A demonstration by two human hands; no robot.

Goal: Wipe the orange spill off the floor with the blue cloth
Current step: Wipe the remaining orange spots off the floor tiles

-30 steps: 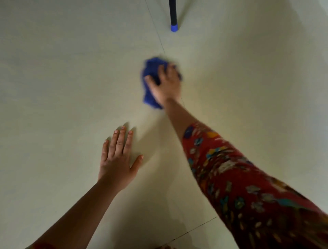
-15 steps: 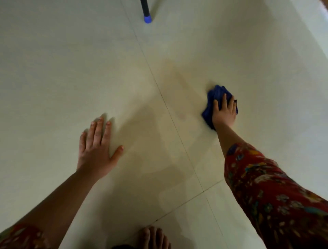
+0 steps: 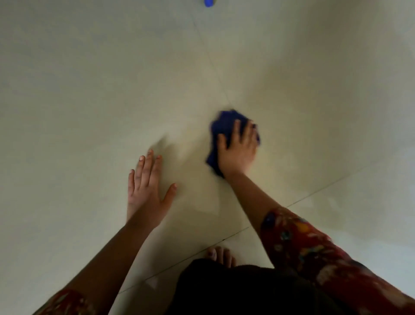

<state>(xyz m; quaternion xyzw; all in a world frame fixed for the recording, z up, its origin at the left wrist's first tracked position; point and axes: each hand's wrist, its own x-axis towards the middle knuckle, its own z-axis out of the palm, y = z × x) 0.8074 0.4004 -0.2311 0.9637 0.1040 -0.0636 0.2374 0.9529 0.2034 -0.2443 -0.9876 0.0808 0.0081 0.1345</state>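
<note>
- Right hand (image 3: 238,150) lay palm down on the cloth (image 3: 224,126), fingers stretched over it and pressing it to the floor (image 3: 78,101); the hand was blurred.
- Left hand (image 3: 146,193) rested flat on the tile, fingers straight and close together, thumb spread, near the cloth but apart from it.
- Bunched blue cloth sat at the near end of the long grout line (image 3: 213,65), which ran up toward a blue tip (image 3: 208,2) at the top edge.
- A cross grout line (image 3: 325,186) passed behind the right forearm; bare tile lay wide to the left, right and ahead.
- Toes of a foot (image 3: 221,256) showed by a dark garment (image 3: 247,292); the patterned red sleeve (image 3: 314,258) filled the lower right.
- I could not make out the spill on the floor.
- Half a second before, the cloth had been right of the long line and farther from the left hand; the left hand stayed planted.
</note>
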